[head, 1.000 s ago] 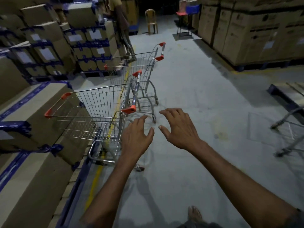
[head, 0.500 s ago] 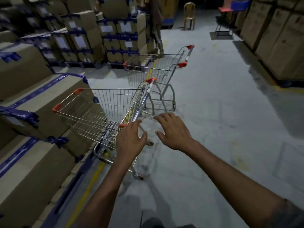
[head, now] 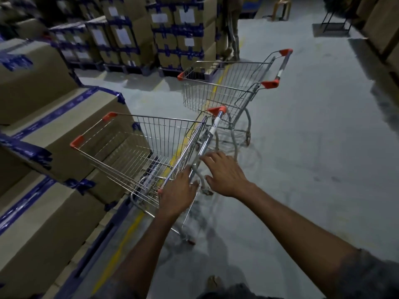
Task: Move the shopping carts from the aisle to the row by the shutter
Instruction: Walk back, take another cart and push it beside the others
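Two wire shopping carts with orange corner caps stand in the aisle. The near cart (head: 151, 143) is against the boxes on the left, and its chrome handle (head: 212, 128) runs toward me. My left hand (head: 177, 193) lies over the near end of that handle with its fingers spread, touching the bar. Fingers straight, my right hand (head: 225, 173) reaches in from the right, its fingertips at the handle's middle. The far cart (head: 216, 93) stands just beyond, with its handle on the right.
Taped cardboard boxes (head: 43, 117) are stacked along the left, with more stacks (head: 133, 39) at the back. A person's legs (head: 233, 35) stand by the far stacks. A yellow floor line (head: 121, 244) runs under the carts. Bare concrete floor (head: 313, 158) lies to the right.
I have stepped closer to the near cart. Both hands moved forward from open air onto its handle, the left reaching the near end and the right the middle.
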{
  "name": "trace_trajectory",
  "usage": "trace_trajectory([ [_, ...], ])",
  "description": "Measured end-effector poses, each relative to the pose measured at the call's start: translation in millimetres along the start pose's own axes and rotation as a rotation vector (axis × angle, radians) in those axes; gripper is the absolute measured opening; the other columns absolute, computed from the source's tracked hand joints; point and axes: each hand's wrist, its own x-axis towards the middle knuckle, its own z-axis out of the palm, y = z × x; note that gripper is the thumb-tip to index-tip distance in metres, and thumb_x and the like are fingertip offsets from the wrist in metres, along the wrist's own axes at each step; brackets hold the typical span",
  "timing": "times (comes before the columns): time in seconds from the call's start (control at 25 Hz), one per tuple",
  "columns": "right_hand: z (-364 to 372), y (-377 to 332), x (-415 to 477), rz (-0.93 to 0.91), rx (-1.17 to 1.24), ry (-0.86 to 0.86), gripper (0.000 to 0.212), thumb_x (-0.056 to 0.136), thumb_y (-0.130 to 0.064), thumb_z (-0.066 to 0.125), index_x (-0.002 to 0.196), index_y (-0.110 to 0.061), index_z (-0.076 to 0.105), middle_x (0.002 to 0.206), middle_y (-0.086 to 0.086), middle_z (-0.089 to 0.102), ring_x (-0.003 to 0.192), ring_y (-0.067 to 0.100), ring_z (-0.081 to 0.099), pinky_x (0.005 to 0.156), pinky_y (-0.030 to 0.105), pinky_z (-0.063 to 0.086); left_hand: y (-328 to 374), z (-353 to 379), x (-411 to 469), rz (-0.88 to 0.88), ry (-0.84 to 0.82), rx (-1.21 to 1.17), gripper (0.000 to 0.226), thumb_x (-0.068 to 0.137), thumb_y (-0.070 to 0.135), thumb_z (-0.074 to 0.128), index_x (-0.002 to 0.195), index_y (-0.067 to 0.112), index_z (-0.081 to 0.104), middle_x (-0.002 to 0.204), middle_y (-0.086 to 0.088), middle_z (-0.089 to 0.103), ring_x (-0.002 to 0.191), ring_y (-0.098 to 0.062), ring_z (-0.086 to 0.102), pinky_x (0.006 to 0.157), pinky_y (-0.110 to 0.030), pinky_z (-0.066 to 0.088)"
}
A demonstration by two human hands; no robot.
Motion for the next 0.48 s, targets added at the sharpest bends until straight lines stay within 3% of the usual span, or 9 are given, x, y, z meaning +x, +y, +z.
trace_trajectory([
  [0.08,8.9,10.6,16.6,-0.024,-0.016,-0.042,0.068,0.082,-0.032,0.069,0.144,-0.021,0.045,0.146,0.007,0.048,0.133,0.030,0.042,0.100,0.048,0.045,0.6,5.4,6.1,-0.050,-0.007,0.053,0.051,0.107,0.043,0.039,0.154,0.032,0.024,0.117,-0.011,0.070,0.101,-0.036,0.070,0.082,-0.046,0.051],
  [0.24,24.7,30.9,39.0,-0.124,-0.096,-0.152,0.077,0.082,-0.034,0.071,0.150,-0.024,0.037,0.159,0.010,0.034,0.145,0.032,0.029,0.110,0.049,0.038,-4.1,12.3,12.7,-0.120,-0.058,0.138,0.057,0.106,0.048,0.034,0.159,0.036,0.014,0.114,-0.011,0.071,0.097,-0.035,0.070,0.085,-0.047,0.051],
  [0.36,29.1,41.8,41.9,-0.178,-0.109,-0.203,0.085,0.083,-0.034,0.070,0.157,-0.027,0.027,0.164,0.009,0.025,0.148,0.032,0.022,0.115,0.049,0.033,2.3,8.7,7.6,-0.194,-0.077,0.116,0.053,0.106,0.044,0.038,0.155,0.040,0.019,0.113,-0.011,0.072,0.102,-0.038,0.068,0.090,-0.050,0.047],
  [0.48,26.9,40.7,36.5,-0.219,-0.058,-0.199,0.082,0.083,-0.030,0.070,0.154,-0.029,0.031,0.160,0.008,0.028,0.144,0.033,0.027,0.110,0.048,0.034,11.0,3.5,-10.0,-0.267,-0.038,0.141,0.052,0.106,0.039,0.040,0.155,0.035,0.025,0.116,-0.010,0.072,0.108,-0.036,0.065,0.100,-0.052,0.039],
])
